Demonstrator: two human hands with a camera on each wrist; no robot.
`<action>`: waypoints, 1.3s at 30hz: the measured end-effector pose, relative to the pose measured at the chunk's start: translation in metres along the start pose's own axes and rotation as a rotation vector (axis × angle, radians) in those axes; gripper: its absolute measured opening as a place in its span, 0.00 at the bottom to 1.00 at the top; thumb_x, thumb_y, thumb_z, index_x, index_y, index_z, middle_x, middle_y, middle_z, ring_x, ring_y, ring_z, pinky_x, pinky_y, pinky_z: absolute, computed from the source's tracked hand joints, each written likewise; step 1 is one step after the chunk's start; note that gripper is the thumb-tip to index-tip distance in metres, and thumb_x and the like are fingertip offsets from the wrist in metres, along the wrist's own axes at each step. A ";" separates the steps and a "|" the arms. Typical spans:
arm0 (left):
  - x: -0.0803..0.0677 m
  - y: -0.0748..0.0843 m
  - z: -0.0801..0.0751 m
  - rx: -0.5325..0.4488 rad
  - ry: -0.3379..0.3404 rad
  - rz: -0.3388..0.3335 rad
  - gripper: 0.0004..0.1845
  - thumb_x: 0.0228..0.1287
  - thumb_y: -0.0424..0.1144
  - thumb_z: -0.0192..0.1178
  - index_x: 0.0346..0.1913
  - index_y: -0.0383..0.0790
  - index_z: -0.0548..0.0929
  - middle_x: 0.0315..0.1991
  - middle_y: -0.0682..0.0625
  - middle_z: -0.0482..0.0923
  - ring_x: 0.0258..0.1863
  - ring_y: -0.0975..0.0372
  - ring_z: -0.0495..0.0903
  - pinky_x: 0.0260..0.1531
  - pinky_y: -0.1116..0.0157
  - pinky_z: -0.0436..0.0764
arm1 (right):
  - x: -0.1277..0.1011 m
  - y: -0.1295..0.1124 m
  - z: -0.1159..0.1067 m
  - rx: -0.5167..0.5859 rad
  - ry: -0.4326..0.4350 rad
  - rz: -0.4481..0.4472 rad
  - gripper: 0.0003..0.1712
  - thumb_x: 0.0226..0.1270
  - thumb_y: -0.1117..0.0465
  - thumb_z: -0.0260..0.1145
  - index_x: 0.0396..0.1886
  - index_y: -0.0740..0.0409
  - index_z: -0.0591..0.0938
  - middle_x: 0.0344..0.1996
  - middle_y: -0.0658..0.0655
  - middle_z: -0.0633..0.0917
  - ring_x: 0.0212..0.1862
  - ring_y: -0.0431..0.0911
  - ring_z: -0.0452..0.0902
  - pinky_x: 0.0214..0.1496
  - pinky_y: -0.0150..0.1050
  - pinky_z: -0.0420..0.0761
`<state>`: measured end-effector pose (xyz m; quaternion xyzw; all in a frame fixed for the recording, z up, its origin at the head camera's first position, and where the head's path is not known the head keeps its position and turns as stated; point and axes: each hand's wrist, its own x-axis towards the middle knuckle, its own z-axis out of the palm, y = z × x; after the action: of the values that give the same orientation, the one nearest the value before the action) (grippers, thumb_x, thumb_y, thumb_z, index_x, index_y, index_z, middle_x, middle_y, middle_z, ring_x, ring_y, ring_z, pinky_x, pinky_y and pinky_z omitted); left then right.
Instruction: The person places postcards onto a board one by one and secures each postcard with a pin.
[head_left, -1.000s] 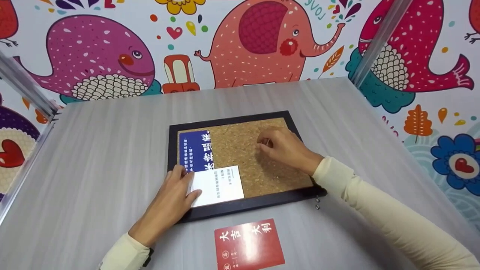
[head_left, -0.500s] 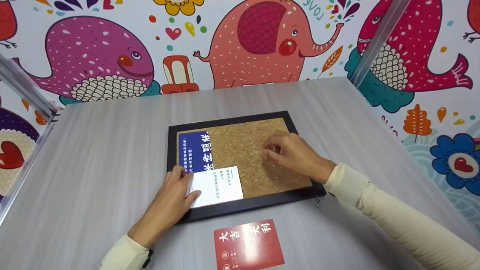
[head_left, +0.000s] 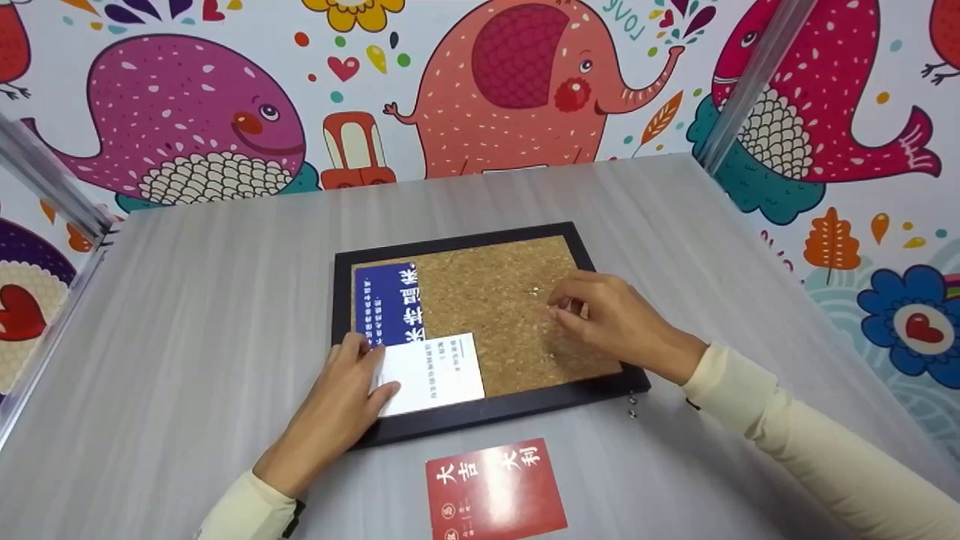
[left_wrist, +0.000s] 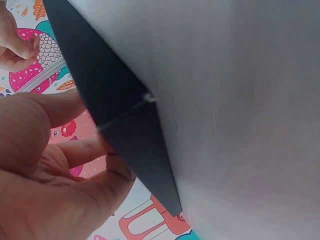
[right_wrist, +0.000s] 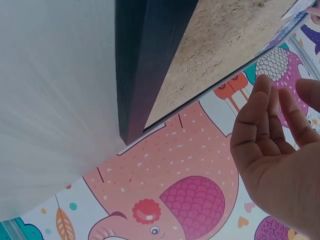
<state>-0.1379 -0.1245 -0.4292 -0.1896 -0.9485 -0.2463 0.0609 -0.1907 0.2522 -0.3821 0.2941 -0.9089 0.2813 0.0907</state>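
Note:
In the head view a black-framed cork board (head_left: pixel 495 285) lies on the table. A blue printed card (head_left: pixel 386 300) sits at its far left, and a white printed card (head_left: pixel 442 367) overlaps the blue card's near end. My left hand (head_left: pixel 337 394) holds the white card against the board's near-left corner, thumb and index finger on the card, other fingers bent at the frame edge. My right hand (head_left: pixel 619 311) hovers over the right part of the cork, fingers loosely curved. Nothing shows between its fingers in the right wrist view. A small shiny clear bit (head_left: pixel 534 290) is on the cork beside its fingertips.
A glossy red card (head_left: pixel 496 487) lies on the table in front of the board. Small shiny bits (head_left: pixel 632 407) are by the board's near-right corner, and another glint (head_left: pixel 552 355) shows on the cork. A cartoon-printed wall (head_left: pixel 442 90) stands behind the table.
My right hand has drawn right and a little nearer to me, and the small clear bit that was at its fingertips now shows on the cork. The left hand stays put.

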 end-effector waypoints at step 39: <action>-0.001 0.001 0.000 0.010 0.003 -0.004 0.26 0.70 0.34 0.77 0.63 0.20 0.84 0.56 0.34 0.74 0.50 0.46 0.74 0.51 0.49 0.81 | -0.094 -0.007 -0.025 -0.035 -0.040 -0.022 0.10 0.67 0.71 0.80 0.42 0.53 0.92 0.39 0.44 0.89 0.36 0.33 0.82 0.36 0.39 0.87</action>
<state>-0.1365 -0.1242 -0.4289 -0.1871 -0.9500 -0.2421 0.0628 -0.1109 0.3072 -0.3895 0.3079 -0.9122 0.2581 0.0805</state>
